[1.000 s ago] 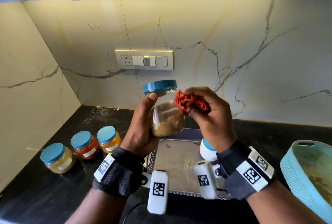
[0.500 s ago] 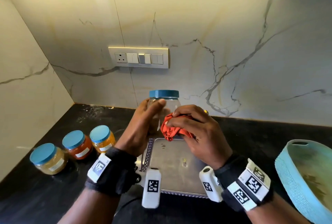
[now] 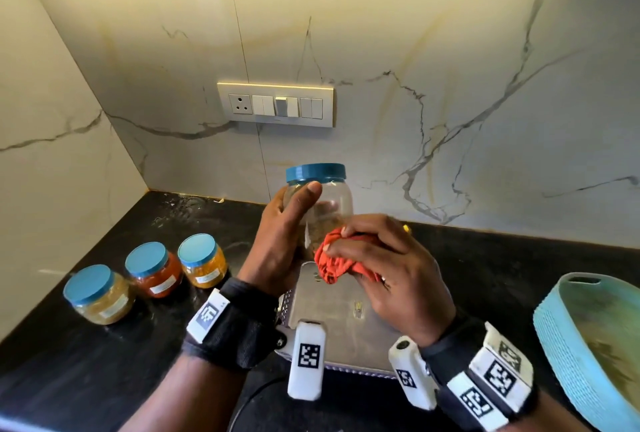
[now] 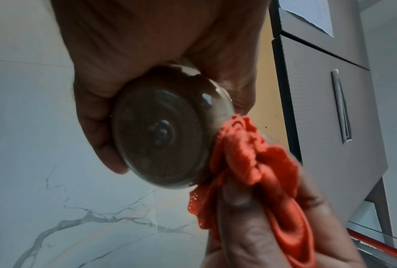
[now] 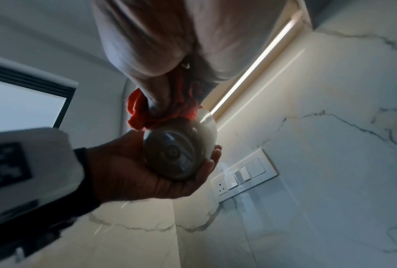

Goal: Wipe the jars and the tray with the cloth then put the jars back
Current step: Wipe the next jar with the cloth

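A clear jar (image 3: 327,205) with a blue lid and brown contents is held upright above the metal tray (image 3: 332,314). My left hand (image 3: 287,224) grips it round the body, thumb up near the lid. My right hand (image 3: 384,269) holds a bunched orange cloth (image 3: 334,263) and presses it against the jar's lower right side. From below, the jar's round base (image 4: 160,132) shows with the cloth (image 4: 250,157) against its edge. The right wrist view shows the same jar base (image 5: 174,154) and cloth (image 5: 147,116). Three blue-lidded jars (image 3: 152,269) stand on the counter at the left.
A light blue woven basket (image 3: 568,345) sits at the right edge of the black counter (image 3: 69,372). A switch plate (image 3: 275,104) is on the marble wall behind. The wall corner closes in at the left.
The jar went from tilted to upright and dropped a little. My right hand slid the cloth down from near the lid to the jar's lower side.
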### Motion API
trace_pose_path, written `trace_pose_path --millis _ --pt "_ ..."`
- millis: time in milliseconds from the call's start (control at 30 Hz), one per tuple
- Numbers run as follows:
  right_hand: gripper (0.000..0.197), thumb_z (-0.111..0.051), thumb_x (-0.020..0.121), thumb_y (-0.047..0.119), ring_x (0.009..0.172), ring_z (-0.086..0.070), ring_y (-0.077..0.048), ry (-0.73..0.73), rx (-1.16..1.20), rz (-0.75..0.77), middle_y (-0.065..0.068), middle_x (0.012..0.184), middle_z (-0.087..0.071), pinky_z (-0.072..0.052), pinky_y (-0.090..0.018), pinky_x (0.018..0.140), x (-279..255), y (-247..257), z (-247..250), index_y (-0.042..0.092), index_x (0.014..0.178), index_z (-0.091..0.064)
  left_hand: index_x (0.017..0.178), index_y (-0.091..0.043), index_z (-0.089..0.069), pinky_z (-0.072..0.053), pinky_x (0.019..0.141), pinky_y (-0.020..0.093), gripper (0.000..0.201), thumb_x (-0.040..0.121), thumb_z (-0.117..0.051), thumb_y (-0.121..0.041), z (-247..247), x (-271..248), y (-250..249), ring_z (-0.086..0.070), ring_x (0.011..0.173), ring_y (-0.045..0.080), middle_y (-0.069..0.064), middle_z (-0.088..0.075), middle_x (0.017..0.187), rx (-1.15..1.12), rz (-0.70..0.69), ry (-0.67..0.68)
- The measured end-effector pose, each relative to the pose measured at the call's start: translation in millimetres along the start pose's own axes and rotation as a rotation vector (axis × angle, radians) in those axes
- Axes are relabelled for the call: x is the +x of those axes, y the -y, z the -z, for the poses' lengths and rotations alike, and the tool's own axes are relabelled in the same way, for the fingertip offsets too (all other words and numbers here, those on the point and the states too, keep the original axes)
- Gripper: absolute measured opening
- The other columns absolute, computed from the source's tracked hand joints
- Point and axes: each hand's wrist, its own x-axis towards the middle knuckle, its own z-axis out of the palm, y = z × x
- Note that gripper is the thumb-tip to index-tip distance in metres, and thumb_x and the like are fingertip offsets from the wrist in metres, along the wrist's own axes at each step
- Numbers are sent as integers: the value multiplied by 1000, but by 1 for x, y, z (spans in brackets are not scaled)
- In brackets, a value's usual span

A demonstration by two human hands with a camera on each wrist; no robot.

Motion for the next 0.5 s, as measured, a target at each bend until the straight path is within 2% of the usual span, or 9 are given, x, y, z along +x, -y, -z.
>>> trace_pose_path --millis 33,100,167,233,367,433,500 --pt "33 -77 80 -6 106 -62 -21 -4 12 -2 -10 111 -64 -51 -29 96 3 -4 2 10 109 -76 140 0 -54 -44 102 74 79 82 -73 -51 -1 -1 2 -57 127 56 38 -58 134 -6 -4 8" --pt "33 -73 80 -6 105 -63 -23 -71 84 -102 -10 109 -64 -50 -26 95 15 -16 3 8 110 -74 140 1 -53 -46 101 74 77 84 -73 -48 -5 -4 5 -55 128 57 39 -56 136 -27 -14 46" --pt "31 -72 83 -2 108 -64 -23 -166 233 -232 -11 111 -66 -49 -24 97 28 -27 4 7 112 -71 142 0 -52 -54 94 64 77 85 -73 -48 -9 -6 7 -60 124 51 39 -54 138 -42 -17 68" --pt "31 -73 84 -2 110 -64 -21 -197 330 -286 -10 112 -67 -49 -23 97 32 -29 4 7 113 -69 143 -2 -52 -58 85 55 77 85 -72 -48 -10 -6 5 -63 115 45 39 -55 137 -76 -7 68" --pt "30 -73 80 4 108 -62 -21 -91 197 -187 -7 111 -62 -51 -28 95 6 -7 -1 9 109 -74 132 -9 -60 -60 77 45 64 83 -69 -50 -1 -5 -4 -68 97 33 25 -62 117 -198 44 77" --pt "27 -76 81 6 108 -62 -20 -43 154 -116 -7 111 -62 -52 -28 94 -6 -5 -2 10 108 -75 133 -10 -60 -60 78 46 62 87 -66 -50 2 -6 -4 -68 99 36 24 -63 117 -187 43 68" --pt "29 -75 80 3 106 -62 -20 -65 160 -102 -8 110 -63 -53 -29 93 0 -11 0 10 108 -74 134 -13 -61 -60 76 46 58 88 -65 -49 0 -8 -2 -67 104 36 25 -63 121 -162 39 90"
